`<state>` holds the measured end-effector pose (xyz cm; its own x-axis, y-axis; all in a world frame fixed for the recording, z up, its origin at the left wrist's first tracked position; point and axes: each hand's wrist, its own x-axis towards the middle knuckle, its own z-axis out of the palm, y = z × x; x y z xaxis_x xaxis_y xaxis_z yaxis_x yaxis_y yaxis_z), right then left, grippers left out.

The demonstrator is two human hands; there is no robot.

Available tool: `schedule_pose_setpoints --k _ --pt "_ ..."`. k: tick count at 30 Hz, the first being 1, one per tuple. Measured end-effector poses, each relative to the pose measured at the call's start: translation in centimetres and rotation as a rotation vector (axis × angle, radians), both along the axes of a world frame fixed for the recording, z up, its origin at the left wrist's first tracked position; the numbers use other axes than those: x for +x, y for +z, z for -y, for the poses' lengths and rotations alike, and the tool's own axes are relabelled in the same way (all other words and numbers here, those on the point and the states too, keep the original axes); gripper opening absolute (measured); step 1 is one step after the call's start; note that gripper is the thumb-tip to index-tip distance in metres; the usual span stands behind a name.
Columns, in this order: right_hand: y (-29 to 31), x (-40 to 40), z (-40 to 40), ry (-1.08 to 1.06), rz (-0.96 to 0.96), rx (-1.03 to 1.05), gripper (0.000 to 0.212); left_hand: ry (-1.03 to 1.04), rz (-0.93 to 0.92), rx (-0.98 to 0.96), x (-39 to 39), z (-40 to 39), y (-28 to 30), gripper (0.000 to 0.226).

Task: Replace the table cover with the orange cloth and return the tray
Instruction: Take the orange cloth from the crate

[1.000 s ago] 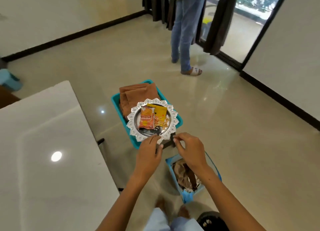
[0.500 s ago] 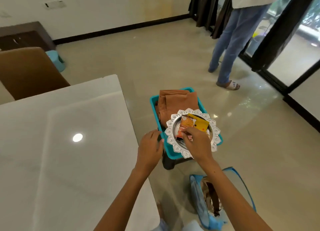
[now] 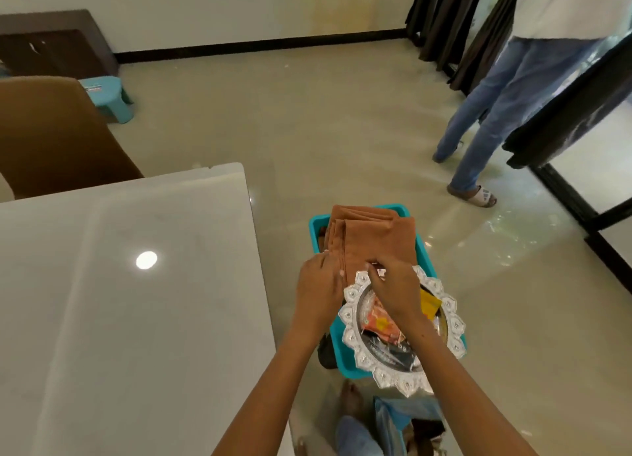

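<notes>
The folded orange cloth (image 3: 372, 237) lies in a teal bin (image 3: 425, 250) beside the bare white table (image 3: 130, 301). A silver scalloped tray (image 3: 448, 322) with snack packets (image 3: 381, 324) rests on the bin's near half. My left hand (image 3: 316, 289) grips the cloth's near left edge. My right hand (image 3: 395, 288) reaches over the tray and pinches the cloth's near edge. The fingertips of both hands are partly hidden.
A brown chair (image 3: 51, 134) stands behind the table, with a small teal stool (image 3: 106, 95) beyond it. A person in jeans (image 3: 496, 113) stands at the right by dark curtains. A blue bag (image 3: 407, 425) holding dark cloth sits on the floor near my feet.
Both hands left the tray's rim and moved forward onto the orange cloth. The view has swung left, bringing more of the table and the chair into sight.
</notes>
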<state>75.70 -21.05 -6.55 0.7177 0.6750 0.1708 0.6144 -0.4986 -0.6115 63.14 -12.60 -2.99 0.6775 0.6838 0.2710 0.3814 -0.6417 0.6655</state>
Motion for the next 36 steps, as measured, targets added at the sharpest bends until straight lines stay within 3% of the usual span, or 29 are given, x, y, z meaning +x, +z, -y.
schedule_pose_setpoints --k 3,5,12,14,17,22,24,26,30,36 --pt "-3.7 4.7 -2.5 0.007 -0.039 -0.084 0.013 0.009 0.017 -0.061 4.2 -1.9 -1.6 0.061" --pt "-6.1 7.6 -4.2 -0.001 -0.101 -0.159 0.018 0.026 -0.036 -0.144 6.7 -3.1 -3.9 0.054" --pt "-9.9 13.8 -9.3 0.241 -0.113 -0.411 0.041 0.069 -0.241 -0.121 12.0 -5.7 -9.9 0.037" --pt "-11.2 15.1 -10.4 0.260 -0.146 -0.482 0.041 0.057 -0.270 -0.112 13.2 -5.9 -10.4 0.042" --pt "-13.0 17.2 -10.9 0.192 -0.213 -0.549 0.056 0.033 -0.351 -0.133 14.7 -6.4 -11.7 0.042" --pt "-16.1 20.3 -9.9 0.157 -0.214 -0.631 0.062 0.033 -0.440 -0.224 16.1 -6.6 -15.5 0.066" --pt "-17.5 21.0 -10.1 0.251 -0.104 -0.645 0.065 0.023 -0.480 -0.239 16.3 -6.7 -16.7 0.073" --pt "-18.8 21.7 -10.8 0.327 0.006 -0.635 0.069 0.005 -0.478 -0.206 16.3 -6.8 -17.1 0.068" --pt "-19.9 22.8 -13.8 0.401 0.091 -0.642 0.076 0.014 -0.497 -0.147 15.7 -6.8 -17.6 0.032" --pt "-20.9 22.8 -17.1 0.494 0.163 -0.687 0.078 0.022 -0.522 -0.118 16.3 -6.9 -18.6 0.029"
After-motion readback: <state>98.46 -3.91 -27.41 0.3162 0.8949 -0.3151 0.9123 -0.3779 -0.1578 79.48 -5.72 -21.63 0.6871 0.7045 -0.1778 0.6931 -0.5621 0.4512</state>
